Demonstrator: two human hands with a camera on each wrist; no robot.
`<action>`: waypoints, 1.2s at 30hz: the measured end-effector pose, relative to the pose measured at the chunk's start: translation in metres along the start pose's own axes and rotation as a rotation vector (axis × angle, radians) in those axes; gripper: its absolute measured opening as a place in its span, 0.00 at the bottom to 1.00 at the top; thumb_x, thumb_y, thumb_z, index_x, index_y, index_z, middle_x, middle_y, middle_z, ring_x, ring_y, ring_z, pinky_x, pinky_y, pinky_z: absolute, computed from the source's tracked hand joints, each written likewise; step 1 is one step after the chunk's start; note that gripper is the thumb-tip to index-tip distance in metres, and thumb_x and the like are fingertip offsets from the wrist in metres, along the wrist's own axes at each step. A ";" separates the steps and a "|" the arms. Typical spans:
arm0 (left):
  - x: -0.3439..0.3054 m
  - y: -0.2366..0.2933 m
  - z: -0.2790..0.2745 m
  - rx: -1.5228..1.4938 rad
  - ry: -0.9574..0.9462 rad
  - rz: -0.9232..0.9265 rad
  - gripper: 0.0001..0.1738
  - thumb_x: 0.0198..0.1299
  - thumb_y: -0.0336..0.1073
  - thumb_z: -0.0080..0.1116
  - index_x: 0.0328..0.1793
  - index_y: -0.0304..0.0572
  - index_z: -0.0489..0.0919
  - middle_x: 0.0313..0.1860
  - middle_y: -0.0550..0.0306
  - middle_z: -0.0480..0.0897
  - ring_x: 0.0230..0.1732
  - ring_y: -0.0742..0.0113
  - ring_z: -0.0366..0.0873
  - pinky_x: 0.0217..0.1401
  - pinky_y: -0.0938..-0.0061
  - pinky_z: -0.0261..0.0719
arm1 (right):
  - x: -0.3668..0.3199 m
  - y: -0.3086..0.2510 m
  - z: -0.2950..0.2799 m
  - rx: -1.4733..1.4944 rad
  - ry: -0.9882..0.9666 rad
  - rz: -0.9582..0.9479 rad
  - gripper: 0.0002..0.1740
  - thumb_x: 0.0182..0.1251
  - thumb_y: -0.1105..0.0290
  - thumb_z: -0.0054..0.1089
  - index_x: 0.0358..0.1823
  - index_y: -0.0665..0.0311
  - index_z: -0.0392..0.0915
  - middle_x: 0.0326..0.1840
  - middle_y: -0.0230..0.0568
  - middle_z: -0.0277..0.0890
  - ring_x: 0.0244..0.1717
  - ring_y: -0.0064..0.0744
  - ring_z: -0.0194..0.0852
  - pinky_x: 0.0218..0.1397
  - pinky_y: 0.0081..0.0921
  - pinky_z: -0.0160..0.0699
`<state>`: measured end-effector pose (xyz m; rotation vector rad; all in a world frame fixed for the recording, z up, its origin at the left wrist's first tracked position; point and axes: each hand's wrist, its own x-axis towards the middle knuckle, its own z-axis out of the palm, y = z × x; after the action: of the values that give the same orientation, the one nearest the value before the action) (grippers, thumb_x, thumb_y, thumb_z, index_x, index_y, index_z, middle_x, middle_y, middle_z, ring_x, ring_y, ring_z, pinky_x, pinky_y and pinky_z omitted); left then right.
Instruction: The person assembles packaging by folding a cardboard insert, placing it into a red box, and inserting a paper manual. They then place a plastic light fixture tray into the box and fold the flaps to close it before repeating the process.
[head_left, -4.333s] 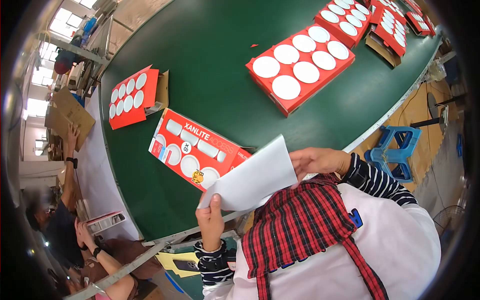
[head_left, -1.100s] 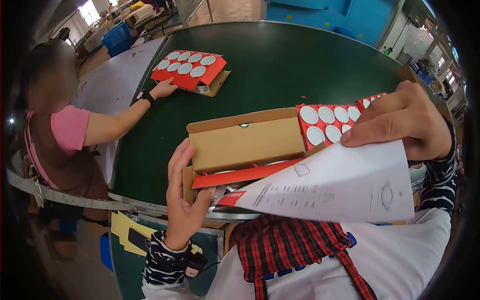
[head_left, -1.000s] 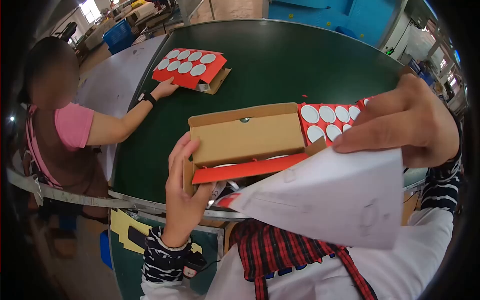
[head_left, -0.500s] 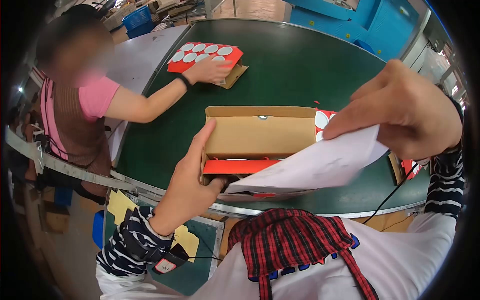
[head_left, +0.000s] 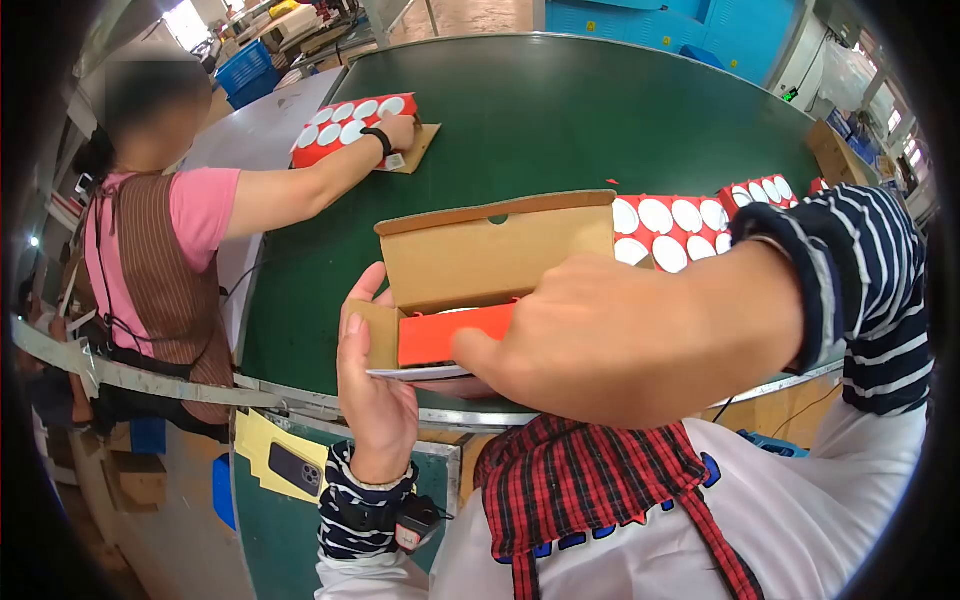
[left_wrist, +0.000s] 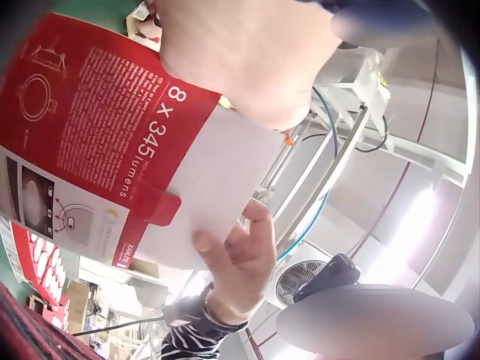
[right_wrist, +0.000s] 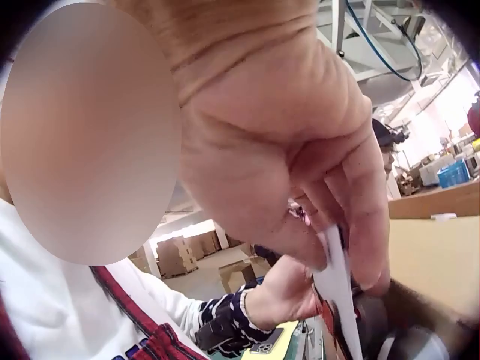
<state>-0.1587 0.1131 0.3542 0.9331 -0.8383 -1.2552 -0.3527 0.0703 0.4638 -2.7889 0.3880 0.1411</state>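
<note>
A cardboard box (head_left: 490, 250) stands tilted with its brown lid raised and a red panel (head_left: 440, 338) inside. My left hand (head_left: 378, 400) grips its left end, thumb on the side flap, some fingers hidden behind. My right hand (head_left: 620, 335) reaches across the box front, hiding much of it. In the right wrist view, a folded white sheet (right_wrist: 339, 292) is pinched between thumb and fingers of my right hand (right_wrist: 292, 150). The left wrist view shows the sheet (left_wrist: 217, 187) against the box's printed red side (left_wrist: 97, 112), with my right thumb on it.
Red packs of white discs lie right of the box (head_left: 670, 220) and farther right (head_left: 760, 190). Across the green table (head_left: 560, 120), a person in pink touches another pack (head_left: 350, 120). A phone (head_left: 295, 468) lies on yellow papers at lower left.
My right hand has come down and left with the sheet, from beside the box to over its front. The sheet has gone from spread wide to mostly hidden. The other person's arm has shifted.
</note>
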 end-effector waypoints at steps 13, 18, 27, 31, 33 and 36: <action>0.000 -0.016 0.007 0.220 0.082 0.126 0.32 0.72 0.50 0.31 0.71 0.30 0.57 0.62 0.44 0.72 0.62 0.61 0.70 0.66 0.67 0.65 | -0.042 0.013 0.047 -0.244 0.308 0.042 0.12 0.50 0.68 0.60 0.33 0.69 0.79 0.44 0.48 0.77 0.46 0.43 0.79 0.42 0.36 0.79; -0.002 -0.026 -0.005 -0.044 -0.095 0.176 0.38 0.71 0.58 0.27 0.75 0.34 0.52 0.69 0.41 0.65 0.68 0.58 0.65 0.70 0.65 0.62 | -0.058 0.018 0.104 -0.413 0.507 -0.013 0.21 0.53 0.65 0.56 0.48 0.68 0.80 0.55 0.46 0.73 0.55 0.42 0.72 0.62 0.42 0.68; -0.004 -0.016 0.014 0.253 -0.091 -0.077 0.43 0.54 0.31 0.63 0.74 0.32 0.54 0.64 0.50 0.71 0.65 0.64 0.68 0.70 0.70 0.62 | -0.084 0.041 0.107 -0.163 0.857 0.007 0.20 0.56 0.65 0.60 0.50 0.63 0.79 0.59 0.47 0.72 0.61 0.44 0.69 0.65 0.50 0.62; -0.006 -0.016 0.014 0.188 0.025 -0.105 0.32 0.58 0.30 0.59 0.68 0.33 0.63 0.60 0.52 0.74 0.60 0.65 0.73 0.65 0.72 0.66 | -0.081 0.051 0.138 0.935 1.315 0.381 0.24 0.73 0.63 0.49 0.65 0.70 0.64 0.68 0.51 0.63 0.65 0.39 0.65 0.69 0.36 0.60; -0.003 -0.018 0.014 0.166 -0.006 -0.110 0.28 0.59 0.29 0.57 0.66 0.36 0.66 0.61 0.52 0.74 0.62 0.65 0.72 0.65 0.71 0.66 | -0.069 0.058 0.147 1.424 1.103 0.291 0.28 0.73 0.64 0.49 0.69 0.70 0.58 0.65 0.46 0.66 0.62 0.33 0.67 0.69 0.31 0.59; -0.003 -0.030 0.006 0.264 0.053 0.123 0.24 0.59 0.29 0.60 0.62 0.43 0.69 0.60 0.50 0.74 0.64 0.60 0.69 0.67 0.63 0.68 | -0.048 0.061 0.141 1.460 0.955 0.142 0.18 0.70 0.72 0.53 0.60 0.67 0.69 0.56 0.38 0.74 0.58 0.25 0.69 0.64 0.29 0.66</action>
<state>-0.1764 0.1132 0.3286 1.1022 -1.0200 -1.0255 -0.4237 0.0730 0.3194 -1.2071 0.5567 -1.0242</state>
